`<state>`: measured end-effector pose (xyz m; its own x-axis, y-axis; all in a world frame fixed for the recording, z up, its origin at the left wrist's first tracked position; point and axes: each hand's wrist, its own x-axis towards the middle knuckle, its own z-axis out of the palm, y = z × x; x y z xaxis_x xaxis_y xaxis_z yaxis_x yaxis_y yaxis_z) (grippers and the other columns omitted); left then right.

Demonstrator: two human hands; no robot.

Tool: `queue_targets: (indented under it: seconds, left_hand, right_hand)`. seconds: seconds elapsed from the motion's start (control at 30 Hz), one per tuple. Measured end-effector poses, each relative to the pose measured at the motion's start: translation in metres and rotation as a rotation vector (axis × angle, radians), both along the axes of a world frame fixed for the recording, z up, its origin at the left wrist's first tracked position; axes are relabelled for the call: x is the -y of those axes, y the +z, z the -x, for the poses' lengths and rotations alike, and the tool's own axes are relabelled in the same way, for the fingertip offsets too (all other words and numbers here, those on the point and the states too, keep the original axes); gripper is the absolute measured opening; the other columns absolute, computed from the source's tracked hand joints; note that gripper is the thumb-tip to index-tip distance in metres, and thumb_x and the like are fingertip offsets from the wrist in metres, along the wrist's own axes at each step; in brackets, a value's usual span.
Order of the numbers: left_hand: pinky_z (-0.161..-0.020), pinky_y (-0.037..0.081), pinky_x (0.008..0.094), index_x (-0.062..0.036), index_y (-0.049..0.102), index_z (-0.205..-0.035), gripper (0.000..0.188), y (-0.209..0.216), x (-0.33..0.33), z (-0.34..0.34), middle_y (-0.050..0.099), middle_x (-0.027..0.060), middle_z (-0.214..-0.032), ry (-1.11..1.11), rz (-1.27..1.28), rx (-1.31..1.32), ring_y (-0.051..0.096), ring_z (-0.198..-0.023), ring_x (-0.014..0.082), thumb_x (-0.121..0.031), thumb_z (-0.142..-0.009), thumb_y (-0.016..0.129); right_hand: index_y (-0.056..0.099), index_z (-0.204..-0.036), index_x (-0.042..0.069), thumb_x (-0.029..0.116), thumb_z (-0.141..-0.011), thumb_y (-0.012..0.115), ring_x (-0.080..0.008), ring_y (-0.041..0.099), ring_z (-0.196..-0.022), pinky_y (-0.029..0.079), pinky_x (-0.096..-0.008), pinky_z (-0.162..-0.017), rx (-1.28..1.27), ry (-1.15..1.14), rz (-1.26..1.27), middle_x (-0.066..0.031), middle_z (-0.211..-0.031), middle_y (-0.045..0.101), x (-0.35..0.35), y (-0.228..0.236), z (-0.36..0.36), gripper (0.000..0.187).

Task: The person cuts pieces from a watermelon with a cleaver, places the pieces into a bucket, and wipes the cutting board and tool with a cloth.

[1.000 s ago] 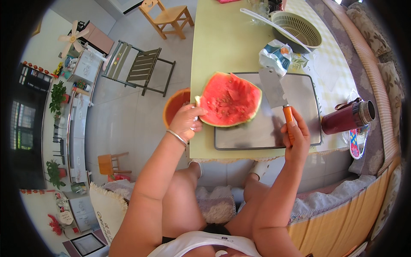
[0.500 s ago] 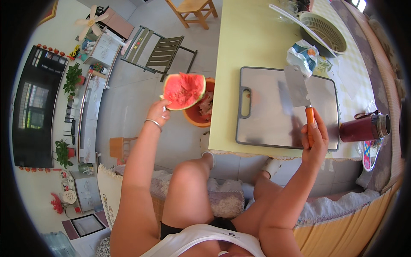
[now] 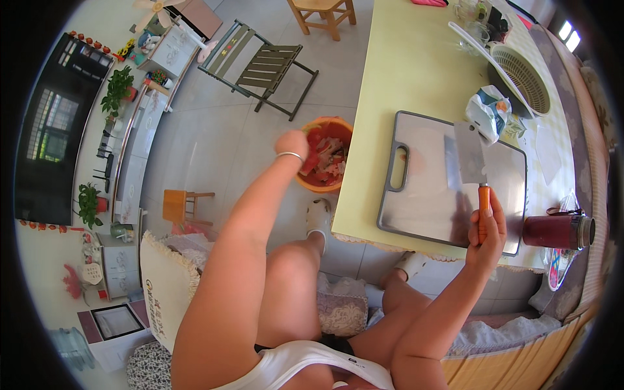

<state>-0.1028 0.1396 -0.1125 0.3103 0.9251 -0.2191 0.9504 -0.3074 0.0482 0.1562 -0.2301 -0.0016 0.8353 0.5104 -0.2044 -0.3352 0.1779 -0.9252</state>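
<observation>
My left hand (image 3: pixel 292 145) is at the left rim of an orange bin (image 3: pixel 339 124), its fingers curled and blurred. Red flesh of the watermelon piece (image 3: pixel 312 147) shows right beside it, tipped down into the bin; most of the piece and its rind are hidden. Red and pale scraps lie in the bin. My right hand (image 3: pixel 489 234) is wrapped round the orange handle of a cleaver (image 3: pixel 469 153). The wide blade points away from me, above a metal cutting board (image 3: pixel 426 188) with a grey rim.
The board lies on a table (image 3: pixel 390 84) with a yellow-green cover. A dark red flask (image 3: pixel 552 232) lies on its side at the right. Behind the board are a plastic packet (image 3: pixel 489 112) and a strainer basket (image 3: pixel 528 78). A folding chair (image 3: pixel 266 68) stands left of the table.
My left hand has moved right to the bin and turned the watermelon piece from facing up to tipped into it. The cleaver stays in my right hand; the whole view has shifted.
</observation>
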Motion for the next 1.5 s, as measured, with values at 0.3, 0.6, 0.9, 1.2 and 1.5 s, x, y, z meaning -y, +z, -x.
queue_targets:
  seconds: [0.3,0.6,0.9,1.2,1.5]
  left_hand:
    - [-0.074,0.054,0.0373,0.0036,0.068,-0.087,0.030,-0.051,0.035,-0.001,0.069,0.0207,-0.086,0.058,0.146,0.269,0.068,-0.083,0.0313,-0.025,-0.081,0.064]
    - [-0.064,0.054,0.0279,0.0031,0.057,-0.086,0.010,-0.017,0.050,0.041,0.060,0.0144,-0.096,0.716,0.762,1.391,0.064,-0.081,0.0221,0.008,-0.080,0.051]
    - [-0.045,0.044,0.0200,0.0007,0.059,-0.092,0.007,0.074,0.107,0.001,0.065,0.0068,-0.079,0.422,0.375,1.468,0.062,-0.064,0.0115,-0.004,-0.089,0.064]
    - [-0.053,0.039,0.0216,-0.0012,0.061,-0.083,0.010,0.066,0.115,-0.031,0.061,0.0001,-0.074,0.353,0.212,1.591,0.050,-0.059,0.0055,-0.007,-0.089,0.067]
    - [-0.051,0.036,0.0191,-0.0010,0.062,-0.088,0.009,0.096,0.125,-0.047,0.061,0.0012,-0.074,0.318,0.339,1.595,0.050,-0.058,0.0058,-0.009,-0.092,0.063]
  right_hand:
    - [0.057,-0.130,0.000,0.005,-0.094,0.055,-0.0010,0.045,-0.057,0.024,-0.0158,-0.041,-0.014,0.002,-0.013,-0.0098,-0.102,0.068,0.003,-0.003,-0.001,0.037]
    - [0.059,-0.130,0.005,0.006,-0.093,0.057,-0.0009,0.033,-0.047,0.022,-0.0155,-0.042,-0.041,0.033,-0.007,-0.0067,-0.079,0.065,-0.002,0.000,0.002,0.038]
    - [0.060,-0.130,0.004,0.004,-0.092,0.056,-0.0014,0.033,-0.047,0.023,-0.0169,-0.041,-0.009,0.032,0.024,-0.0059,-0.075,0.062,-0.003,0.004,0.004,0.038]
    - [0.060,-0.130,0.004,0.005,-0.091,0.056,-0.0018,0.031,-0.045,0.023,-0.0172,-0.041,-0.011,0.054,0.015,-0.0052,-0.072,0.062,-0.001,0.002,0.003,0.038]
    - [0.059,-0.130,0.003,0.003,-0.091,0.056,-0.0017,0.032,-0.045,0.023,-0.0173,-0.041,-0.021,0.051,0.025,-0.0051,-0.072,0.062,-0.001,0.003,0.004,0.039]
